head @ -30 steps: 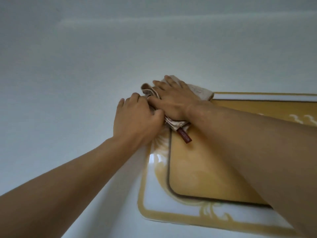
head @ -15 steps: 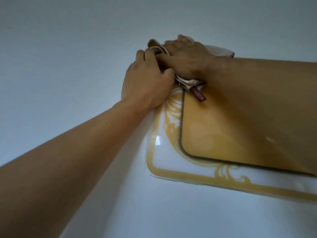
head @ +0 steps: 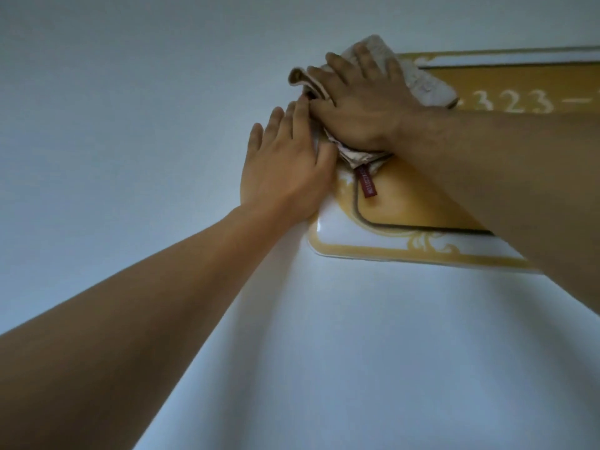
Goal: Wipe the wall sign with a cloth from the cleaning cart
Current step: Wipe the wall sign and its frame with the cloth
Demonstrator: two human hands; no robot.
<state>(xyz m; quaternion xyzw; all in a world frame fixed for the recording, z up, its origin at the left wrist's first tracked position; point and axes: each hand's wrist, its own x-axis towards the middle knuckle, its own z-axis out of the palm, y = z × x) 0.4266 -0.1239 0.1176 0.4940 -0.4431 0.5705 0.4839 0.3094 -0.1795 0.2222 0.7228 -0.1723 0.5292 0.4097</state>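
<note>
A gold and white wall sign (head: pixel 406 203) hangs on a pale wall, with white digits 323 near its upper right. A beige cloth (head: pixel 425 84) with a dark red tag (head: pixel 367 186) lies bunched on the sign's upper left corner. My right hand (head: pixel 360 105) presses flat on the cloth, fingers spread over it. My left hand (head: pixel 285 167) lies flat at the sign's left edge, fingers together, its fingertips touching the cloth's fold. My right forearm hides much of the sign's right part.
The plain pale wall (head: pixel 130 125) fills the view to the left of, above and below the sign. Nothing else is in sight.
My left hand has opened from a curled grip to lie flat beside the cloth. My right hand and the cloth have stayed at the corner. The view has shifted, and the digits 323 now show.
</note>
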